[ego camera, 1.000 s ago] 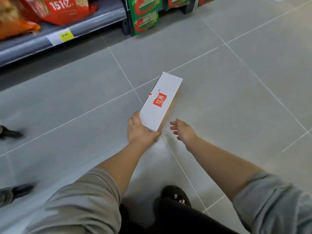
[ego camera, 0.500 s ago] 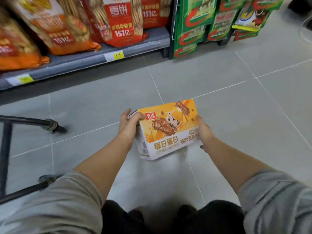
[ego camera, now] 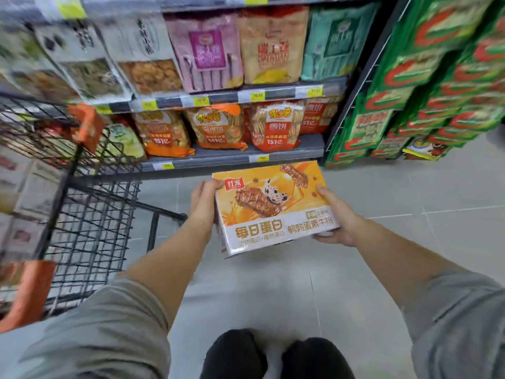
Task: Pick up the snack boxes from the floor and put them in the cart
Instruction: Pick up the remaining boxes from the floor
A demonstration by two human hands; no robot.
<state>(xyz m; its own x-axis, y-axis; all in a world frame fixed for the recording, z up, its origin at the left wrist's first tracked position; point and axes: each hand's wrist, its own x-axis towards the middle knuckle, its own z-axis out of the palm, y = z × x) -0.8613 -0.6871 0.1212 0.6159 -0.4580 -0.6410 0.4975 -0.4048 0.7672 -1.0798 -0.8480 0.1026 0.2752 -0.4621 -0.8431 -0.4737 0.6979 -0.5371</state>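
1. We have the snack box (ego camera: 274, 207) off the floor (ego camera: 410, 214) and in the air in front of us, just right of the cart (ego camera: 90, 214) and apart from its wire wall.
2. Our left hand (ego camera: 203, 205) is closed on the box's left short end, thumb hooked over the top corner and the other digits hidden behind. Our right hand (ego camera: 337, 218) clamps the right short end, thumb along the edge and fingertips under the lower corner.
3. We judge this end-to-end hold suits a wide, flat carton: a grip at each end keeps it from twisting while we swing it sideways.
4. The printed front faces up toward us, tipped so the far edge sits higher than the near one.
5. The long axis runs left to right between our hands, the right end slightly farther away; the text reads upright to us.
6. The cart stands at our left, with blurred packages already inside, so the box likely needs to go up over the rim and leftward.
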